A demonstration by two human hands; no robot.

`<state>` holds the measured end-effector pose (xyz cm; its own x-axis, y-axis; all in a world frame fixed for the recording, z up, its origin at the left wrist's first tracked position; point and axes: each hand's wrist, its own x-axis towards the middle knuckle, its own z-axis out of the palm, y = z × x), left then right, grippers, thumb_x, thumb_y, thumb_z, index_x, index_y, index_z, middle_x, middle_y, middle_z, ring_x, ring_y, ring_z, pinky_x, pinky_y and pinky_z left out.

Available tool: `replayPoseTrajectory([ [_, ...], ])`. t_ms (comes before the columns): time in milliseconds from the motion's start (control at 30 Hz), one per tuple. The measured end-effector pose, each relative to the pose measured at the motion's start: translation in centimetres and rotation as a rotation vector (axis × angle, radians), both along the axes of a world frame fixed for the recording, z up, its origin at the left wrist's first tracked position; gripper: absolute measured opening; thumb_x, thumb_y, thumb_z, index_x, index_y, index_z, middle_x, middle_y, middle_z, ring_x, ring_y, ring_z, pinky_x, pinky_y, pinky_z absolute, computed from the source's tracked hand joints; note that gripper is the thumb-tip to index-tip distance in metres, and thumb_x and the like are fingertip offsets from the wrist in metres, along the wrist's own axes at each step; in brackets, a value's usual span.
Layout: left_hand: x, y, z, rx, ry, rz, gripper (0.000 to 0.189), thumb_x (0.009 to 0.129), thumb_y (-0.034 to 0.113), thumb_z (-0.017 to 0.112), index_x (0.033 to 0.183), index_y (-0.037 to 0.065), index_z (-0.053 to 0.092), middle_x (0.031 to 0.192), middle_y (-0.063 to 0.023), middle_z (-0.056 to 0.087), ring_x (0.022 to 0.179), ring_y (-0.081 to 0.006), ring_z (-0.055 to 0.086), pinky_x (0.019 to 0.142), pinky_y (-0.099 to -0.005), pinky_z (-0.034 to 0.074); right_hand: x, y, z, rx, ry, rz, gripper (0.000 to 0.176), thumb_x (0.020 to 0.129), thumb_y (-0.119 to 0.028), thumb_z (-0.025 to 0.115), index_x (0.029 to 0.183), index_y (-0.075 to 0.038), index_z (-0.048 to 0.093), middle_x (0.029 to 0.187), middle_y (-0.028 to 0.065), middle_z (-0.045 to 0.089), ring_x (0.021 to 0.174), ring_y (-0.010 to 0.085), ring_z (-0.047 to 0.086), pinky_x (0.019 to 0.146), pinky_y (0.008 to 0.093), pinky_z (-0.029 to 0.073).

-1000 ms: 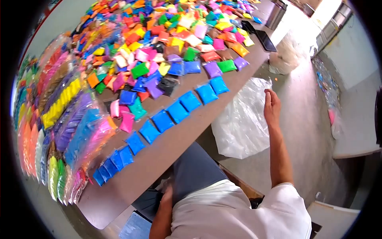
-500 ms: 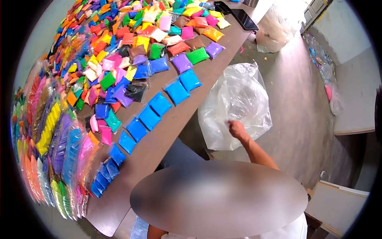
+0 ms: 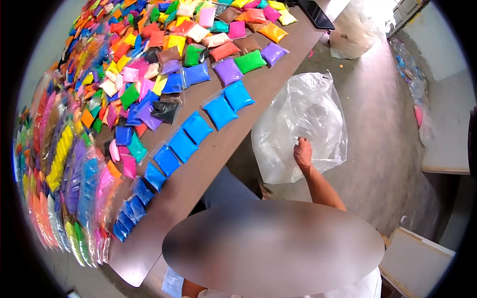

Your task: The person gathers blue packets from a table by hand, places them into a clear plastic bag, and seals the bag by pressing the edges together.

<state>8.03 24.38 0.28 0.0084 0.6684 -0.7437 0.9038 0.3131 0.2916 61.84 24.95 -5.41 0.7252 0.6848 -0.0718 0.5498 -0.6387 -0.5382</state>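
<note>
My right hand [image 3: 303, 153] is closed, with its fingers pressed together, over the large clear plastic bag [image 3: 273, 154] on the floor. What those fingers hold, if anything, is too small to make out. My left hand is out of sight; only a bit of the left arm [image 3: 191, 288] shows below the blurred oval. To the left, a curved row of blue packets [image 3: 182, 145] lies along the brown table [image 3: 198, 171], the nearest ones overlapping.
A heap of small colourful packets [image 3: 149, 64] covers the table's far side. Long filled bags [image 3: 74, 184] stand at the left. A black tray [image 3: 316, 15] sits at the far edge. Another plastic bag [image 3: 353, 35], a white board [image 3: 417, 258] and floor litter [image 3: 410, 74] are to the right.
My right hand has shifted slightly up and right over the clear bag, its fingers now pointing more away from me. The view has turned a little; the packets lie as before.
</note>
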Motion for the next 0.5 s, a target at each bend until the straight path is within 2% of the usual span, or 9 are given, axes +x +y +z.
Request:
replayPoseTrajectory([
  [67,0.1,-0.2,0.2,-0.001,-0.001,0.006,0.047,0.100,0.033,0.038,0.127,0.003,0.061,0.130,-0.0213,0.059,0.122,-0.0343,0.054,0.104,-0.0421,0.041,1.1,0.5,0.0,-0.065,-0.305,0.214,0.035,0.076,-0.007,0.061,0.110,-0.001,0.055,0.108,0.0238,0.059,0.100,0.0419,0.057,0.090,0.0442,0.048],
  [100,0.1,-0.2,0.2,-0.002,-0.001,0.009,0.046,0.100,0.033,0.038,0.127,0.003,0.061,0.129,-0.0213,0.060,0.122,-0.0343,0.054,0.104,-0.0421,0.041,1.5,0.9,-0.9,-0.062,-0.302,0.223,0.035,0.076,-0.007,0.061,0.110,-0.001,0.055,0.108,0.0238,0.059,0.100,0.0419,0.057,0.090,0.0442,0.048],
  [167,0.1,-0.4,0.4,0.002,0.001,0.020,0.046,0.100,0.033,0.038,0.127,0.003,0.061,0.129,-0.0213,0.060,0.121,-0.0343,0.055,0.103,-0.0421,0.041,1.9,1.6,-1.7,-0.161,-0.327,0.264,0.024,0.074,-0.001,0.057,0.098,-0.002,0.055,0.101,0.0198,0.059,0.102,0.0402,0.056,0.085,0.0451,0.049],
  [200,0.2,-0.5,0.4,0.003,-0.001,0.030,0.046,0.100,0.033,0.038,0.127,0.003,0.061,0.129,-0.0213,0.060,0.121,-0.0343,0.055,0.103,-0.0422,0.041,2.4,1.7,-2.1,-0.322,-0.247,0.310,0.026,0.079,-0.006,0.058,0.105,-0.003,0.053,0.100,0.0197,0.065,0.100,0.0387,0.061,0.085,0.0448,0.049],
  [233,0.2,-0.6,0.6,0.008,0.000,0.034,0.046,0.100,0.032,0.039,0.127,0.003,0.061,0.128,-0.0213,0.060,0.121,-0.0343,0.055,0.103,-0.0422,0.042,2.6,1.9,-2.4,-0.319,-0.245,0.321,0.026,0.079,-0.006,0.058,0.105,-0.003,0.053,0.100,0.0197,0.065,0.100,0.0387,0.061,0.085,0.0448,0.049],
  [300,0.2,-0.7,0.7,0.010,-0.003,0.048,0.045,0.100,0.032,0.039,0.127,0.003,0.061,0.128,-0.0214,0.061,0.120,-0.0343,0.055,0.103,-0.0423,0.042,2.8,2.2,-2.2,-0.595,-0.095,0.215,0.024,0.085,-0.013,0.056,0.105,-0.001,0.058,0.095,0.0197,0.070,0.094,0.0385,0.067,0.082,0.0467,0.051],
  [367,0.2,-1.1,0.9,0.010,-0.007,0.053,0.045,0.100,0.032,0.039,0.126,0.003,0.061,0.127,-0.0214,0.061,0.119,-0.0343,0.056,0.103,-0.0423,0.042,3.4,1.5,-2.8,-0.571,-0.093,0.179,0.026,0.087,-0.020,0.056,0.104,-0.002,0.065,0.091,0.0194,0.072,0.090,0.0383,0.069,0.077,0.0493,0.053],
  [433,0.2,-1.2,0.8,0.011,-0.014,0.067,0.045,0.100,0.032,0.040,0.126,0.003,0.062,0.127,-0.0214,0.061,0.119,-0.0343,0.056,0.102,-0.0424,0.042,3.6,0.7,-1.2,-0.319,-0.017,0.106,0.023,0.088,-0.022,0.058,0.101,-0.008,0.070,0.090,0.0189,0.071,0.092,0.0395,0.068,0.074,0.0500,0.052],
  [500,0.2,-1.2,0.7,0.018,-0.023,0.073,0.044,0.100,0.032,0.040,0.126,0.003,0.062,0.126,-0.0214,0.061,0.118,-0.0342,0.057,0.102,-0.0425,0.042,5.3,0.4,0.2,-0.233,0.036,-0.016,0.020,0.088,-0.023,0.060,0.101,-0.012,0.070,0.092,0.0201,0.070,0.090,0.0415,0.066,0.075,0.0481,0.052],
])
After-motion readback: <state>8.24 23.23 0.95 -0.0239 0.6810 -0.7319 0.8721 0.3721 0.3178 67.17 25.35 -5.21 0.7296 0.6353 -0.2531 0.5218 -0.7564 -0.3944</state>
